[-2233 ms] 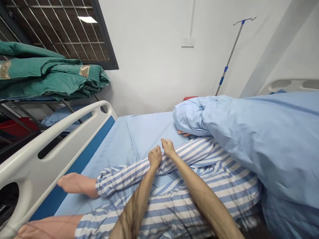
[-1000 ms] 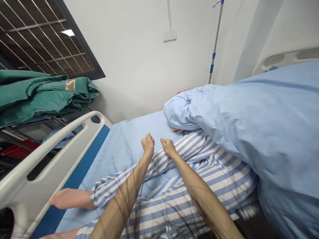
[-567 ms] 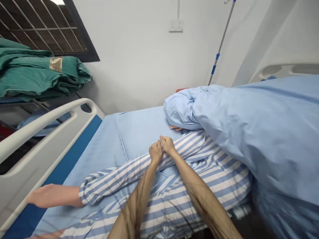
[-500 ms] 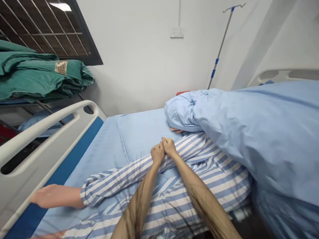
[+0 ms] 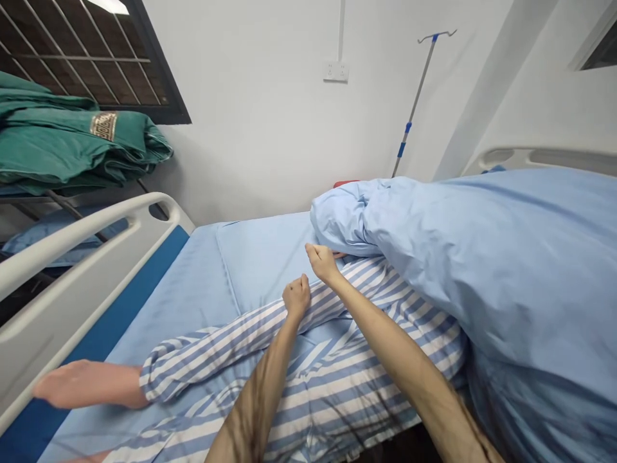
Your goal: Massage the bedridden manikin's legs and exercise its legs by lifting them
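My left hand (image 5: 296, 296) is closed in a fist over the far leg (image 5: 260, 325) of a figure lying on the bed in blue-and-white striped trousers, at about the knee. Whether it touches the cloth is hard to tell. Higher up the same leg, my right hand (image 5: 322, 262), also a fist, is held above the thigh, apart from the left. Nothing shows in either fist. The bare foot (image 5: 91, 384), smooth and pinkish, points to the left. A blue quilt (image 5: 463, 257) is folded back over the figure's upper body, which it hides.
At the left stands the bed's footboard (image 5: 96, 235). Beyond it, folded green cloths (image 5: 87, 148) lie on a rack. A drip stand (image 5: 417, 106) rises behind the bed, and a wall socket (image 5: 336, 72) is on the white wall. A light blue sheet (image 5: 207, 289) covers the mattress.
The two fists, which were together over the leg, have come apart. My right fist has risen away from the leg. The whole view has shifted slightly.
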`<state>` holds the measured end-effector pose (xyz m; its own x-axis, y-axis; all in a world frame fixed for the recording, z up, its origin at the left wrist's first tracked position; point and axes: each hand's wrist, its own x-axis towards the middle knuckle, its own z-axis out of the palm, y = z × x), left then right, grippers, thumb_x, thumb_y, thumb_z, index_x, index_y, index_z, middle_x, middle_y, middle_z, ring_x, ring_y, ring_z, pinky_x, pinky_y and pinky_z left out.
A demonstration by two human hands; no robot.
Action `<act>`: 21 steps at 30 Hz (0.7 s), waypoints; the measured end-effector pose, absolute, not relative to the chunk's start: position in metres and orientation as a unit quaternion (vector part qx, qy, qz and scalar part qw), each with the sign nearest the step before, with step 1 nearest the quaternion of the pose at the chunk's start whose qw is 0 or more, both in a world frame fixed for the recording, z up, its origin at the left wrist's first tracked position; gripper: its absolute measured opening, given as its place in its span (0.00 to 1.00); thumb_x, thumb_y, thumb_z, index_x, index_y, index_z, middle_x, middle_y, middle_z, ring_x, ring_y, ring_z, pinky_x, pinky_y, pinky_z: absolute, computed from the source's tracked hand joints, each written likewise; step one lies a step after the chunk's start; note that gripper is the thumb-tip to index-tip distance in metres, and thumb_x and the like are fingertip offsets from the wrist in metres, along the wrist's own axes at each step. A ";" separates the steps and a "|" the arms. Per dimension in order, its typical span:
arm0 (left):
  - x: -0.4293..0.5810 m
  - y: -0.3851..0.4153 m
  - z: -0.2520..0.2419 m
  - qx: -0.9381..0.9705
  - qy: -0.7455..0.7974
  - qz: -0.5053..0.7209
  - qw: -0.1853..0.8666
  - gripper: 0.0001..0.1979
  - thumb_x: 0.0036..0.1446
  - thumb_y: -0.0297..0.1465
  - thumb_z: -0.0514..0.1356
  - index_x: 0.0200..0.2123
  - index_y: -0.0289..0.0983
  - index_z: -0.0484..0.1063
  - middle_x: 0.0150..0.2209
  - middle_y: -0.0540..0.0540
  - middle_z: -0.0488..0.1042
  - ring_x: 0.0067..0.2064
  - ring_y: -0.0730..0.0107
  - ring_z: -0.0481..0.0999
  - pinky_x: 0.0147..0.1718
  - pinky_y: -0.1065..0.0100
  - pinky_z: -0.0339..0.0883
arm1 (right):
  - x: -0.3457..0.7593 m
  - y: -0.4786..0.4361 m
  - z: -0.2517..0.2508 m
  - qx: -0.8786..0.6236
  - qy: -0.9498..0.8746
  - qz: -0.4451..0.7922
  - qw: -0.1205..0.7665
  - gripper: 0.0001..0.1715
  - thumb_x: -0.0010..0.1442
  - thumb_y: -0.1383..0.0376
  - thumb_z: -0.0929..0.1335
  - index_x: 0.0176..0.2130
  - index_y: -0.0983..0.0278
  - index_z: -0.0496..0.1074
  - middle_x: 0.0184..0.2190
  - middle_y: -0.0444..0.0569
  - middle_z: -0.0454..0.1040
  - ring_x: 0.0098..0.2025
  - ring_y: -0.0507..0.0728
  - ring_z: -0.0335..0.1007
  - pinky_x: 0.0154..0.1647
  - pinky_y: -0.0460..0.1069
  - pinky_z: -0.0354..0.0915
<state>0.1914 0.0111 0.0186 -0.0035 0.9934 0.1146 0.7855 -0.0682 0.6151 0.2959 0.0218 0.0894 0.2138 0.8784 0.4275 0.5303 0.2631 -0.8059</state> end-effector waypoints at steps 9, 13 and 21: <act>0.189 0.015 0.013 0.648 0.640 0.333 0.245 0.26 0.67 0.37 0.47 0.15 0.39 0.55 0.18 0.49 0.62 0.26 0.70 0.63 0.29 0.67 0.52 | 0.317 0.015 0.017 -0.646 -0.540 0.189 0.506 0.27 0.68 0.58 0.60 0.18 0.60 0.54 0.16 0.40 0.56 0.24 0.52 0.52 0.29 0.49 0.45; 0.191 0.021 0.028 0.613 0.623 0.367 0.318 0.27 0.65 0.37 0.48 0.12 0.40 0.56 0.15 0.49 0.60 0.23 0.71 0.63 0.29 0.68 0.57 | 0.319 0.016 0.020 -0.621 -0.542 0.207 0.527 0.28 0.68 0.57 0.58 0.18 0.59 0.54 0.16 0.40 0.57 0.24 0.52 0.52 0.29 0.48 0.47; 0.212 0.029 0.115 0.533 0.553 0.501 0.400 0.25 0.63 0.37 0.46 0.12 0.42 0.53 0.12 0.51 0.56 0.17 0.75 0.58 0.20 0.71 0.55 | 0.321 0.018 0.019 -0.606 -0.526 0.240 0.546 0.28 0.67 0.56 0.59 0.17 0.60 0.53 0.15 0.40 0.56 0.23 0.51 0.51 0.27 0.48 0.46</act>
<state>0.2120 0.0287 0.1146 -0.1121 0.9895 0.0914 0.1886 -0.0691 0.9796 0.3207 0.0184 0.0188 0.3321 0.8998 0.2829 0.3751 0.1492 -0.9149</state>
